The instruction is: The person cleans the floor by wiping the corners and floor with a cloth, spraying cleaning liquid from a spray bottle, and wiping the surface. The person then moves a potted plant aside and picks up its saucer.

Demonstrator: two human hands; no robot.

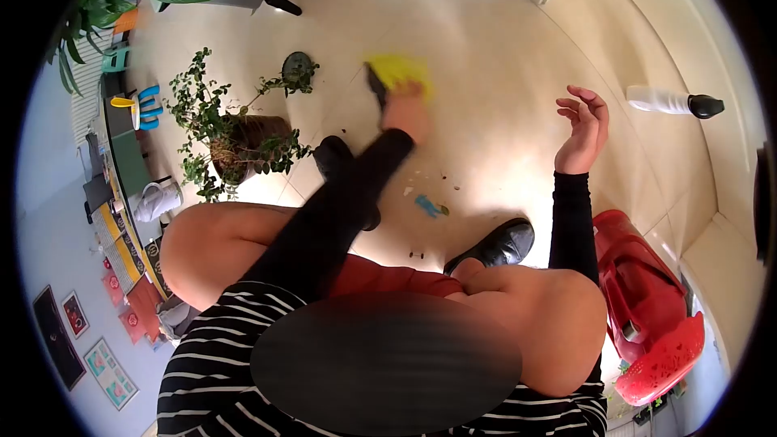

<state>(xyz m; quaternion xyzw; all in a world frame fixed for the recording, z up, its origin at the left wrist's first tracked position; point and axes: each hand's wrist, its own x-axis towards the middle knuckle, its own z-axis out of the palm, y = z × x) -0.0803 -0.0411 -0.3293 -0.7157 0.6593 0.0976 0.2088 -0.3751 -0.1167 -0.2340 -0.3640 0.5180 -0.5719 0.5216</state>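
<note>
My left hand (406, 112) is closed on a yellow cloth-like item (401, 71) with a dark edge, held low over the beige floor (486, 57); both are blurred by motion. Over the floor on the right, my right hand (584, 131) is raised with its fingers loosely curled but apart, holding nothing. Below the hands, a small blue piece (426, 205) and several dark and pale crumbs lie on the floor, close to my black shoe (503, 244).
A leafy potted plant (247, 146) stands left of my left hand, beside a round dark object (298, 69). A red bag (643, 287) and a red perforated basket (665, 360) are at the lower right. A white bottle (660, 101) with a black cap lies near the right wall.
</note>
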